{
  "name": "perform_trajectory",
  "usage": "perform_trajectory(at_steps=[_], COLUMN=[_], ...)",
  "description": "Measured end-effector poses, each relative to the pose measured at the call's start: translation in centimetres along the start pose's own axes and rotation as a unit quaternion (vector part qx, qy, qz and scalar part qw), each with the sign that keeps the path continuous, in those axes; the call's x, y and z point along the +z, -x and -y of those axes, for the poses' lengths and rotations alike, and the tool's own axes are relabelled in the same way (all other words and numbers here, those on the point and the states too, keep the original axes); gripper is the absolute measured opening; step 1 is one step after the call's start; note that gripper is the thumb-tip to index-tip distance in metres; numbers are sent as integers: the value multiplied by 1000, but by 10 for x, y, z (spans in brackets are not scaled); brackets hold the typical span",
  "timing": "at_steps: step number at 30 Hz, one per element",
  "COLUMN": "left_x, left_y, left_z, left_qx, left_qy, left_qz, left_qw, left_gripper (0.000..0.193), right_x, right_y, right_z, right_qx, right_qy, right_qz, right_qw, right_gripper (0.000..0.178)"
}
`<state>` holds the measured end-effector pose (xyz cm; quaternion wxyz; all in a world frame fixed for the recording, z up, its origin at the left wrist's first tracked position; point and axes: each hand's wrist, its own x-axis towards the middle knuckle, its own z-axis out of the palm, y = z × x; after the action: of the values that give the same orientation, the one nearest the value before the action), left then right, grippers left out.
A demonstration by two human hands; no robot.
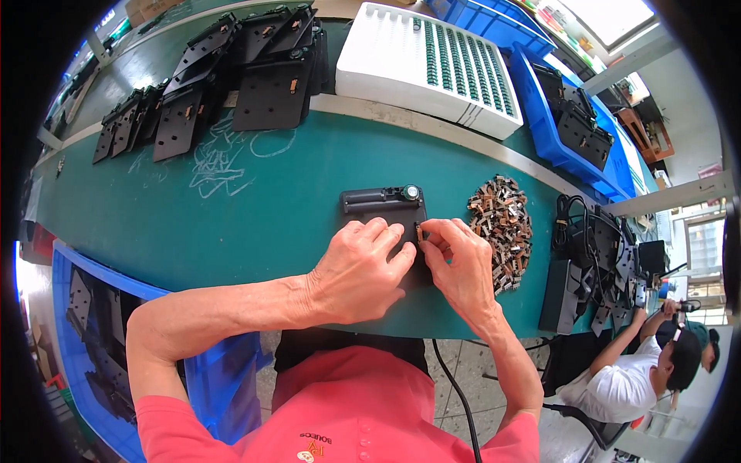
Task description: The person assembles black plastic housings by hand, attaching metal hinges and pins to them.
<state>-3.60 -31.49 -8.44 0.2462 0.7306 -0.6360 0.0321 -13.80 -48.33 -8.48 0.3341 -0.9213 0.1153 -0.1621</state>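
Note:
A flat black plate [395,220] with a raised bar along its far edge lies on the green tabletop in front of me. A round green-and-silver part [411,192] sits at the bar's right end. My left hand [361,272] is over the plate's near left side, its fingers bent and pressed against it. At the plate's right edge, my right hand [461,261] pinches a small brass-coloured metal piece [419,232] between thumb and fingertips. Both hands partly hide the plate. Just right of my right hand lies a heap of small metal pieces [502,231].
Stacked black plates [270,100] stand at the far left. A white foam tray [409,58] holds rows of green parts. Blue bins [540,100] with black plates stand far right and near left. Black parts and cable [571,224] lie at right, where another person [617,378] sits.

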Motion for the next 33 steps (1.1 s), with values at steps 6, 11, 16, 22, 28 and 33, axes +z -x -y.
perform_trajectory(at_steps=[6, 11, 16, 22, 28, 33], left_x=[-2, 3, -4, -13, -19, -19], left_y=[0, -1, -2, -10, -14, -16], left_z=[-2, -1, -1, 5, 4, 4], left_qx=[3, 19, 18, 20, 14, 44], left_qy=[3, 9, 3, 9, 21, 16], left_qz=[-1, -17, -10, -42, -55, -81], left_qw=[1000, 1000, 1000, 999, 998, 996], left_gripper=[62, 56, 62, 63, 65, 66], right_x=[-3, -2, -14, -28, -31, -21], right_y=[5, 7, 10, 24, 37, 43], right_z=[1, -4, 3, 2, 7, -1], right_qx=[0, -6, 38, 161, 267, 266], right_qy=[3, 8, -36, -146, -424, -543], right_qz=[-9, -10, -23, 40, 85, 68], right_qw=[1000, 1000, 998, 975, 861, 794], right_gripper=[14, 15, 22, 36, 43, 41])
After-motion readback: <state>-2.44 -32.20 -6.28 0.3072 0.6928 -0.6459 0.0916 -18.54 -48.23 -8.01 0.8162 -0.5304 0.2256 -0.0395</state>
